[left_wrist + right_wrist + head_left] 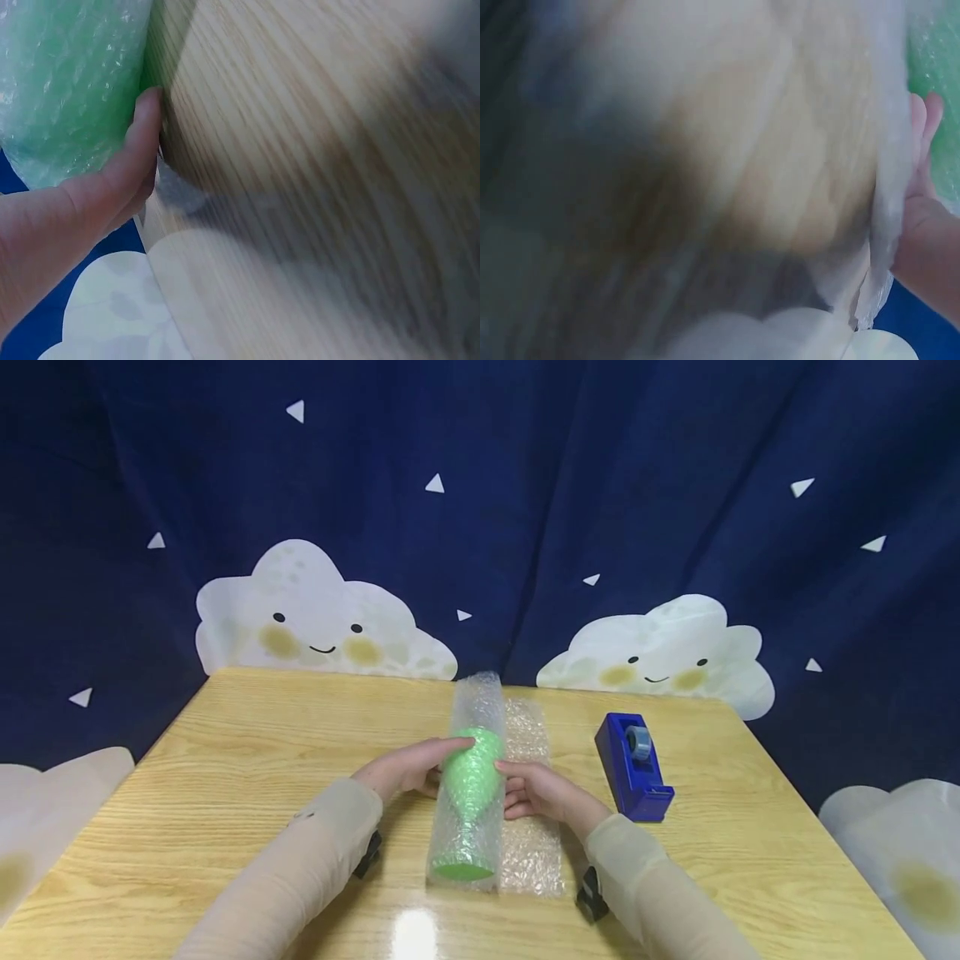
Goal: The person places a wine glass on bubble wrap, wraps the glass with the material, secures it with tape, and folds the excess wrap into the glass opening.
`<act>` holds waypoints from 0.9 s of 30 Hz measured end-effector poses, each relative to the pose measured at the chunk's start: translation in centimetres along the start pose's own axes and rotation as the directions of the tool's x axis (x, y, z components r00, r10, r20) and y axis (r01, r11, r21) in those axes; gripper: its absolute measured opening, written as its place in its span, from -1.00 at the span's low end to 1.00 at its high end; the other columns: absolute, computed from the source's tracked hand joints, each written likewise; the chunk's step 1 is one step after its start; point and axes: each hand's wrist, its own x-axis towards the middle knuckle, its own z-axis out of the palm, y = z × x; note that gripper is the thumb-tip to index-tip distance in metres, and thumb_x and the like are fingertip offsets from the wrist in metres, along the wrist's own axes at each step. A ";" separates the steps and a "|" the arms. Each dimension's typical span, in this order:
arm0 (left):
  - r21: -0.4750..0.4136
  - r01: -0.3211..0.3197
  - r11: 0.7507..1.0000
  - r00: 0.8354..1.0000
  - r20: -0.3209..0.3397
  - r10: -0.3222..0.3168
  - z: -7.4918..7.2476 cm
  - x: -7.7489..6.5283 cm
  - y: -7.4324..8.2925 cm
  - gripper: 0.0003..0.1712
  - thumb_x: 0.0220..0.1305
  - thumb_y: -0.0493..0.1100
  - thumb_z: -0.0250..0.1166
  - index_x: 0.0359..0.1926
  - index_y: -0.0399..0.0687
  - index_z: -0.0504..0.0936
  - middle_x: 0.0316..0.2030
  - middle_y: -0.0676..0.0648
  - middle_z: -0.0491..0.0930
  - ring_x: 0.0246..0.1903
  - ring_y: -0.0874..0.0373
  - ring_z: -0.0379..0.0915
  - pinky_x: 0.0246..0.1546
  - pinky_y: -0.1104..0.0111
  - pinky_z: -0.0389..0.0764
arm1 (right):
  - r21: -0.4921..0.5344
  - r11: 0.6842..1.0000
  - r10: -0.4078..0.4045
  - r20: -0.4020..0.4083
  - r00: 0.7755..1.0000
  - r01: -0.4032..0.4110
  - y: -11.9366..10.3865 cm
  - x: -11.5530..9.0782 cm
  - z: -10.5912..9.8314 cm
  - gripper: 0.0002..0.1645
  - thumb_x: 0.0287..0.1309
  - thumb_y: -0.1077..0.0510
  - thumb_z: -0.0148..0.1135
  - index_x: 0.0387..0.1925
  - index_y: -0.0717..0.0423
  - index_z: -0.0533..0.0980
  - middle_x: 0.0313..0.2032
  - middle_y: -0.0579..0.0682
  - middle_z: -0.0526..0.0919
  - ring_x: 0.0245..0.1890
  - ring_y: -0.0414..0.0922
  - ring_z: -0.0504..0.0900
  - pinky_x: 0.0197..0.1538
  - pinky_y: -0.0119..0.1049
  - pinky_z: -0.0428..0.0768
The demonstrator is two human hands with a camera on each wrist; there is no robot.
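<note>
A green goblet-shaped object (472, 777) lies wrapped in clear bubble wrap (532, 860) at the middle of the table, its round base towards me. My left hand (405, 768) holds the roll from the left, thumb over its top and fingers down the side. From the right, my right hand (540, 789) grips the roll's edge, with the thumb against it and the other fingers bent below. A flat length of the wrap extends out under the right hand. In the left wrist view, bubbles cover the green surface (82, 82) beside the fingers.
On the right of the wooden table (300, 718) stands a blue tape dispenser (633, 768) with a roll of tape (638, 742). Behind the table hangs a dark blue curtain (480, 527) with white smiling clouds (315, 610).
</note>
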 end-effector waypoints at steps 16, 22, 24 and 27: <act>0.038 -0.002 0.999 1.000 0.017 0.001 -0.3 -0.3 -0.1 -0.17 0.29 0.28 -0.01 0.34 -0.23 0.18 0.15 -0.27 0.42 0.12 -0.14 0.40 0.05 -0.01 0.52 | 0.037 0.999 -0.019 0.035 0.999 0.018 0.4 0.0 0.1 -0.41 0.37 -0.12 -0.16 0.03 0.34 0.40 -0.41 -0.06 0.70 -0.37 -0.18 0.67 -0.13 -0.27 0.66; 0.054 0.003 0.999 1.000 0.003 -0.003 -0.4 -0.4 -0.1 -0.14 0.26 0.29 0.02 0.33 -0.25 0.19 0.15 -0.29 0.42 0.11 -0.17 0.41 0.04 0.01 0.53 | 0.042 0.998 -0.038 0.054 0.998 0.035 0.5 0.2 0.1 -0.43 0.38 -0.09 -0.17 0.02 0.34 0.42 -0.40 -0.06 0.70 -0.37 -0.17 0.68 -0.12 -0.26 0.66; 0.054 0.007 0.999 1.000 -0.001 -0.007 -0.5 -0.4 -0.1 -0.14 0.25 0.29 0.03 0.32 -0.26 0.19 0.14 -0.31 0.41 0.10 -0.18 0.41 0.04 0.01 0.53 | 0.046 0.998 -0.041 0.064 0.997 0.038 0.5 0.2 0.2 -0.45 0.39 -0.08 -0.19 0.02 0.33 0.41 -0.40 -0.07 0.70 -0.37 -0.18 0.67 -0.14 -0.28 0.66; 0.022 0.021 1.000 1.000 -0.017 -0.020 -0.5 -0.3 -0.2 -0.14 0.22 0.27 0.08 0.31 -0.27 0.21 0.12 -0.33 0.41 0.08 -0.18 0.43 0.05 0.02 0.53 | 0.058 0.998 -0.040 0.077 0.996 0.036 0.4 0.2 0.1 -0.45 0.40 -0.06 -0.19 0.06 0.36 0.38 -0.40 -0.08 0.70 -0.38 -0.19 0.67 -0.14 -0.29 0.66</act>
